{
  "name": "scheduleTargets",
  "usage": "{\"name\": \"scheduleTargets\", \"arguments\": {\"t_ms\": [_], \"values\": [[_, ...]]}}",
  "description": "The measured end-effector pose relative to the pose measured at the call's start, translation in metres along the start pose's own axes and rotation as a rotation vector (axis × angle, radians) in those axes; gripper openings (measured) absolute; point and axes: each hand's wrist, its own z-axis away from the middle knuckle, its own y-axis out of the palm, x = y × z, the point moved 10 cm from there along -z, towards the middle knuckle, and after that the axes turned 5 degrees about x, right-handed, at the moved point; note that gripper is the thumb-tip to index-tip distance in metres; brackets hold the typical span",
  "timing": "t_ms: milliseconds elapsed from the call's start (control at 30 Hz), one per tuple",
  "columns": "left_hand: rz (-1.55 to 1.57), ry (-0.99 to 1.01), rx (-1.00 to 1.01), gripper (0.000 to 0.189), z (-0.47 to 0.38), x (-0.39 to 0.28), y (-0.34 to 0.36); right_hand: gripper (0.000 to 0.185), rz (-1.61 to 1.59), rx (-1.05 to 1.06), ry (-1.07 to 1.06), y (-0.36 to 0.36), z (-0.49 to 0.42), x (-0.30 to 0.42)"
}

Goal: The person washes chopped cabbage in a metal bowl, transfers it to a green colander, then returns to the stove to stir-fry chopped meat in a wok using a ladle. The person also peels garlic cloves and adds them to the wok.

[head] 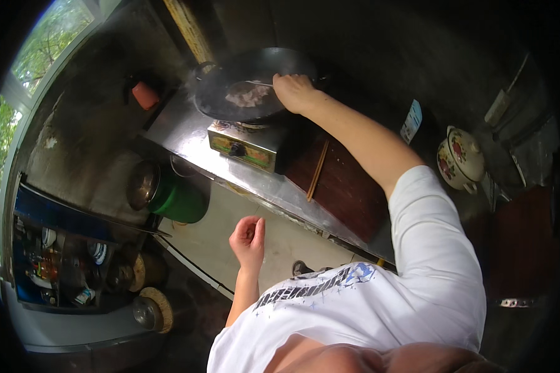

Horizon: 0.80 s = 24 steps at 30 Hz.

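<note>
A wide dark wok (214, 100) sits on a gas stove (242, 144), with pale pieces of food (248, 96), perhaps meat, in its middle. My right hand (296, 92) reaches over the wok's right side, closed on the handle of a utensil, whose thin metal rim shows around the food; the rest of it is hard to make out. Near my body, above the floor, my left hand (249, 238) is curled with nothing visible in it. A pair of wooden chopsticks (318, 171) lies on a dark red board (350, 191) to the right of the stove.
The steel counter (191, 140) runs beneath the stove. A green bucket (182, 200) with a metal lid stands below at the left, near open shelves (60, 265) of dishes and jars. A floral enamel pot (461, 158) is at the right. An orange object (145, 95) is beyond the counter's left end.
</note>
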Motion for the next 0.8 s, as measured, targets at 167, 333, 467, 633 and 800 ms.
{"name": "scheduleTargets", "arguments": {"t_ms": [167,333,467,633,800], "values": [[0.014,-0.061,-0.177,0.005,0.031,0.025,-0.075,0.016,-0.026,0.125,-0.059,0.004,0.007,-0.003],[0.011,-0.162,-0.333,0.007,0.065,0.055,-0.128,0.016,0.132,0.113,-0.079,-0.091,0.043,-0.011],[-0.018,-0.183,-0.317,0.007,0.067,0.059,-0.130,0.014,0.261,0.217,0.030,-0.058,0.026,-0.008],[-0.075,-0.081,-0.242,0.007,0.050,0.038,-0.118,0.009,0.145,0.048,0.125,-0.022,-0.020,-0.028],[-0.087,-0.065,-0.217,0.008,0.044,0.036,-0.109,0.016,0.070,0.111,-0.004,-0.007,0.001,0.015]]}}
